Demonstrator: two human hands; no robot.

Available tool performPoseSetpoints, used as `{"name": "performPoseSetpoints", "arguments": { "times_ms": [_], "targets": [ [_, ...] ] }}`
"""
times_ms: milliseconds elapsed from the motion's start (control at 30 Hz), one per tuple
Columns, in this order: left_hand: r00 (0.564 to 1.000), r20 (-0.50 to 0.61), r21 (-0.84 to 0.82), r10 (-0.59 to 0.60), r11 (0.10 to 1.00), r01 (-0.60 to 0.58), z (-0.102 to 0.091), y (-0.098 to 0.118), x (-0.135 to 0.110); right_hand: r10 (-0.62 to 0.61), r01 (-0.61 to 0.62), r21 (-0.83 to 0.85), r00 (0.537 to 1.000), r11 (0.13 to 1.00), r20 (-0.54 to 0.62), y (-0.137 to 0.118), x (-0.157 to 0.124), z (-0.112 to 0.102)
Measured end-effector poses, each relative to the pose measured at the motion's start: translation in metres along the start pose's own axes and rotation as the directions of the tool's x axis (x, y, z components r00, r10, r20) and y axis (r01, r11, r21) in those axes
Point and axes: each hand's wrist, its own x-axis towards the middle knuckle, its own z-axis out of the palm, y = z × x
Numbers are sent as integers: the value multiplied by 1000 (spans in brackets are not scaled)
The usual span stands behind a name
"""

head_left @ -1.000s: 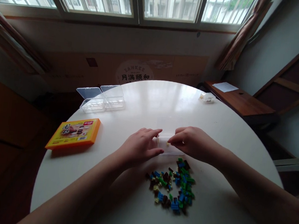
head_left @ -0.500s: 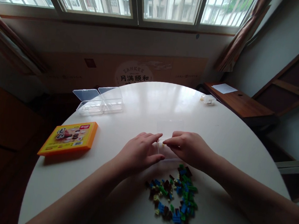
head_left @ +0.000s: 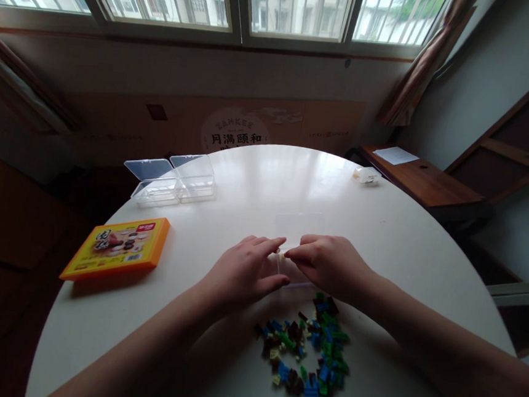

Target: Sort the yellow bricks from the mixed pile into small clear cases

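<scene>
On the round white table (head_left: 246, 197) my left hand (head_left: 244, 272) and my right hand (head_left: 330, 266) meet over a small clear plastic box (head_left: 296, 227) with its lid raised. The left hand's fingers rest on the box's left side. With the right hand I pinch a tiny pale brick (head_left: 281, 257) at the box's near left corner. A heap of small blue, green and brown bricks (head_left: 309, 351) lies just in front of both hands.
An orange flat box (head_left: 119, 247) lies at the left of the table. Two open clear plastic boxes (head_left: 173, 178) stand at the back left. A small pale object (head_left: 366, 174) sits at the far right edge, beside a wooden side table (head_left: 426, 179).
The clear box's lid has swung up and open behind the hands. My right hand's pinch has shifted slightly left toward the left fingers. The view has tilted a little.
</scene>
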Motion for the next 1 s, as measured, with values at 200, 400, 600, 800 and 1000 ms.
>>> {"name": "performPoseSetpoints", "arguments": {
  "times_ms": [200,400,600,800,1000],
  "targets": [
    [1000,2,-5,10,1000,-10,0,0,-1,-10,10,-3,1000,1000,0,0,-1,0],
    [1000,7,-5,5,1000,-5,0,-1,-1,-36,36,1,999,999,-7,0,0,2],
    [1000,5,-7,7,1000,-7,0,-2,0,-25,25,-15,1000,1000,1,-1,1,3],
    [1000,6,-8,5,1000,-5,0,-1,0,-24,24,-16,1000,1000,-7,-1,1,5],
    [1000,2,-5,3,1000,-3,-1,-1,-1,-17,17,-10,1000,1000,-4,-1,1,5]
  ]
}}
